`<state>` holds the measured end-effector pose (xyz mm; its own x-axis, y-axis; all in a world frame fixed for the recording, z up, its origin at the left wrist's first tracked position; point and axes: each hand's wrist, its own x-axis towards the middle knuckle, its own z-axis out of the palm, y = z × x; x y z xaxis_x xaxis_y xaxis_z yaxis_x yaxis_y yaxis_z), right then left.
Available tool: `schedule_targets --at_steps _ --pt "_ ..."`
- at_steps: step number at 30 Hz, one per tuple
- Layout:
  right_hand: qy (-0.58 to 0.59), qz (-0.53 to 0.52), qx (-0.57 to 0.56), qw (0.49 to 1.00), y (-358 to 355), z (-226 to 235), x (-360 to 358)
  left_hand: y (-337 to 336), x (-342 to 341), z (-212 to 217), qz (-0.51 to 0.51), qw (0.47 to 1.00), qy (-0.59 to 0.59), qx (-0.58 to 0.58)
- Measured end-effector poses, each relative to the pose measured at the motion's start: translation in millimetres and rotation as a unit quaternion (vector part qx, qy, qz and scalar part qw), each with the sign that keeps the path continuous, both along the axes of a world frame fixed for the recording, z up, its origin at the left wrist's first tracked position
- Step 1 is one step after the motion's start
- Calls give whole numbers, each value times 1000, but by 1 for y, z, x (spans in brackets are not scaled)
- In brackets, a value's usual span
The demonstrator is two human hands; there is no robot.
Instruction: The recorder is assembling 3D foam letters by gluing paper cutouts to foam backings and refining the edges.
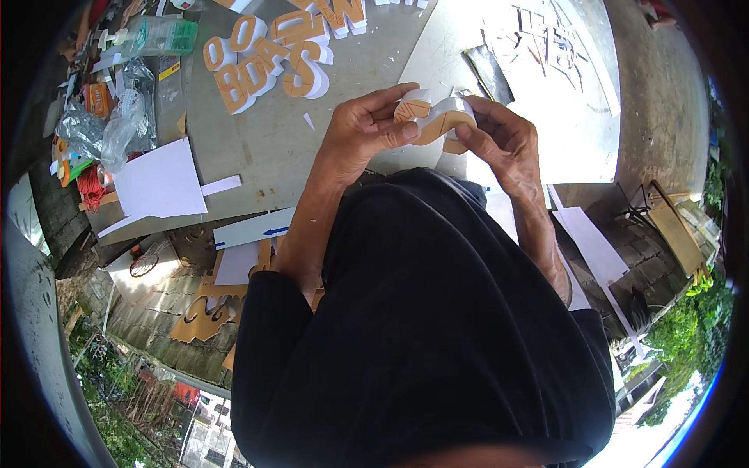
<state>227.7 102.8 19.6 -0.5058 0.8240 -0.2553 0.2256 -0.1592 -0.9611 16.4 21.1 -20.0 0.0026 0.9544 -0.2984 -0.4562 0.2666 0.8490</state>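
Just above the table's near edge, my two hands hold a curved, S-like block letter point(442, 123) with a brown face and white side walls. My left hand point(360, 129) pinches its left end between thumb and fingers. At the other end, my right hand point(503, 140) grips it with the thumb on the brown face and the fingers behind. Several similar brown-faced block letters point(306, 80) with white sides lie grouped on the grey table point(343, 74), beyond my left hand.
A large white sheet point(581, 144) covers the table's right side, with dark thin pieces point(546, 43) and a black strip point(489, 74) on it. At left are white paper point(160, 179), clear plastic bags point(129, 117), red string point(92, 189) and a green-and-clear bottle point(160, 36). Brown cut-out offcuts point(204, 316) lie below.
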Motion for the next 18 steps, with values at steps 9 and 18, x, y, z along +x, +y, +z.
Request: schedule_targets --at_steps 9,18 --pt "-19 30 154 987 -6 12 -2 -12 6 -9 77 991 -45 98" --pt "153 55 -5 987 -3 8 3 -11 -3 -15 63 982 -96 147"
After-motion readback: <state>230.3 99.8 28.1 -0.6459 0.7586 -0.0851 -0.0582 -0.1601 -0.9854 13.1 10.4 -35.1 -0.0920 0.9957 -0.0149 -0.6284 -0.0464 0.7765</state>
